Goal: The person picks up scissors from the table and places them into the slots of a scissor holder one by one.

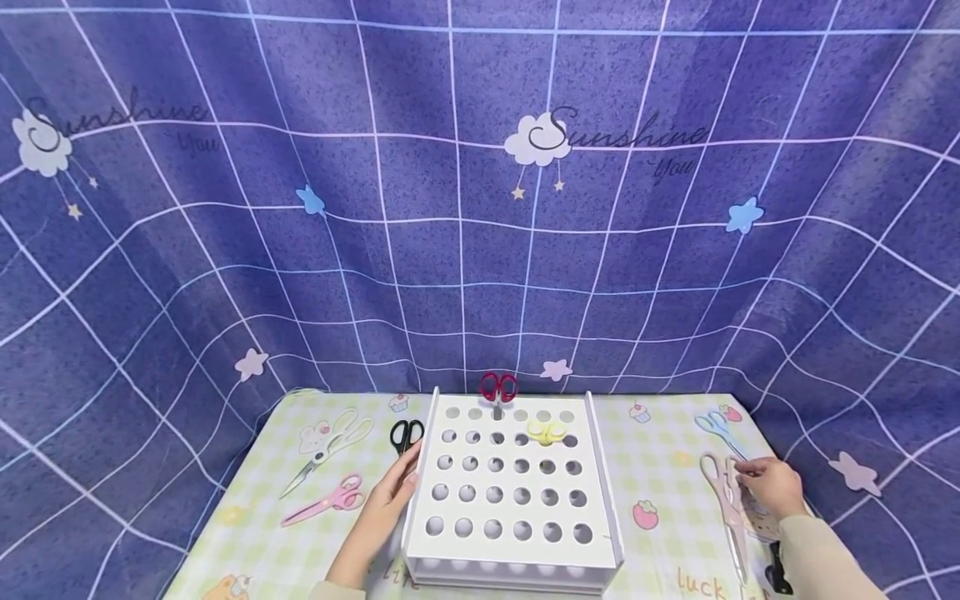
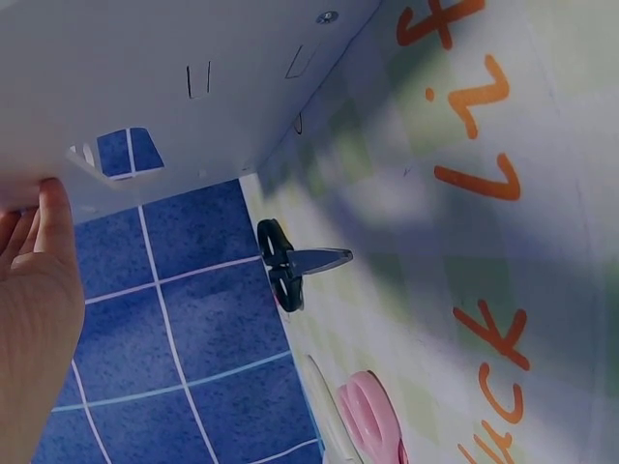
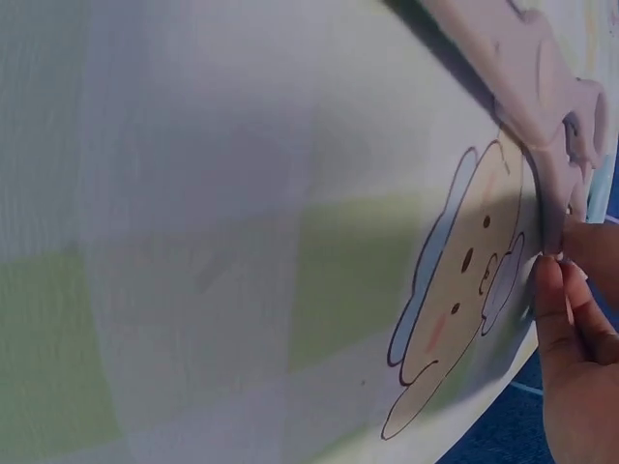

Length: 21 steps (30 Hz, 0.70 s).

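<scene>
Beside the white rack (image 1: 510,546) with rows of round holes, my left hand (image 1: 386,496) rests its fingers on the left side panel. The left wrist view shows that hand (image 2: 39,319) touching the panel near a cutout. At the right, my right hand (image 1: 776,486) pinches a handle of the pale pink scissors (image 1: 726,492), which lie on the cloth. Thumb and fingertips meet at the handle's end in the right wrist view. Red-handled scissors (image 1: 498,398) stand in the rack's back row, and yellow-handled scissors (image 1: 546,435) sit in front of them.
Left of the rack lie black-handled scissors (image 1: 406,435), large pale-handled scissors (image 1: 330,446) and pink scissors (image 1: 330,500). Blue-handled scissors (image 1: 720,427) lie behind the pale pink pair. Something black (image 1: 778,571) is partly hidden by the right sleeve. A blue curtain (image 1: 420,250) hangs behind the table.
</scene>
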Tool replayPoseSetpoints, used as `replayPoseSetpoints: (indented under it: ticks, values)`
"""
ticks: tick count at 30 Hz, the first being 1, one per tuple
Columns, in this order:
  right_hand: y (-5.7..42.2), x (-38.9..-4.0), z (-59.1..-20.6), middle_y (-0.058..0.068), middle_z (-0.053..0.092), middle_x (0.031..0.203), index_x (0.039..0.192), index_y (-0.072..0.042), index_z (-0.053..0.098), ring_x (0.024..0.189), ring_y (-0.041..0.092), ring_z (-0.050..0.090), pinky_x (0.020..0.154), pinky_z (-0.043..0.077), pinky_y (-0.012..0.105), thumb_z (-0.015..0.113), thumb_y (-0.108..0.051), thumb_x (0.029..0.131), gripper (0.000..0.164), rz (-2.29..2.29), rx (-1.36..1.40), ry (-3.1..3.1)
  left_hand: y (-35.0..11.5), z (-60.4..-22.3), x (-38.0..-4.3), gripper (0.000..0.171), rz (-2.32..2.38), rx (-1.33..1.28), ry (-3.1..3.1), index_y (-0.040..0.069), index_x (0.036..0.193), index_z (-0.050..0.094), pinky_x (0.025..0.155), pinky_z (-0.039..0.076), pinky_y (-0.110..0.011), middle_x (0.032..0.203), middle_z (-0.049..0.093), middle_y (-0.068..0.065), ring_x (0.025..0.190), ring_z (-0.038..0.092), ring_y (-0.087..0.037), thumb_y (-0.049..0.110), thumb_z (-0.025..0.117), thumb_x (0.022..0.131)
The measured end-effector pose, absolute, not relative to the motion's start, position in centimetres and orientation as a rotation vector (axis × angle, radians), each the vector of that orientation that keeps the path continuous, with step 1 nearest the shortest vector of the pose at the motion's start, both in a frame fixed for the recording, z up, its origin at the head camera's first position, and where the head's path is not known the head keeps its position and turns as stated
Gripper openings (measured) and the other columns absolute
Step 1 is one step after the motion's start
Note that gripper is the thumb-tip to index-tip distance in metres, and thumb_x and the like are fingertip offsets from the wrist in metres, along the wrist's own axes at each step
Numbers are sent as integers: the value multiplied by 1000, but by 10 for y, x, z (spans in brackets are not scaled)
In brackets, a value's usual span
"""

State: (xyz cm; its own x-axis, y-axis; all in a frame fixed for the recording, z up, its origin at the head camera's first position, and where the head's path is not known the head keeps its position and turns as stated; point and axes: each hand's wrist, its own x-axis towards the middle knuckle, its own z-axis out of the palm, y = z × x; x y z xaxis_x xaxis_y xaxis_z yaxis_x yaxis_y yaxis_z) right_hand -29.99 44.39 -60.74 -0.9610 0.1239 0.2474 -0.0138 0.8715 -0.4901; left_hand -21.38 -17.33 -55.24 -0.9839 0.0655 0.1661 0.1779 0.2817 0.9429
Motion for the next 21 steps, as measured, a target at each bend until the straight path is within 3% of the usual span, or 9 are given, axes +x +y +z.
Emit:
replayPoseSetpoints:
  ticks: [5,10,16,21]
  values:
    - [440,-299,-602,19,72,83,93,6,73,87,45,64,78,46,53,70,-6,76,21,799,-190,-2802,-175,-553,-213,50,-1812,-236,-2442,17,151,36,109,26,-10,151,43,-7,139,40,-26,23,47,102]
    - [438,-302,-596,9,69,73,100,9,69,75,30,61,72,43,43,68,-7,76,29,903,-337,-2806,-175,-553,-213,49,-1807,-216,-2447,20,150,37,109,25,-9,151,43,-6,139,38,-23,24,46,103]
    - [436,-303,-592,24,71,88,101,10,68,99,52,56,86,43,53,66,-8,74,33,930,-440,-2831,-176,-553,-212,48,-1800,-204,-2453,24,150,37,110,24,-11,152,42,-5,139,38,-20,24,46,103]
    - [433,-303,-586,32,65,102,99,8,69,103,56,50,93,40,57,67,-10,72,33,925,-489,-2863,-175,-553,-212,48,-1797,-203,-2453,24,150,37,111,25,-13,151,43,-5,139,39,-24,24,47,103]
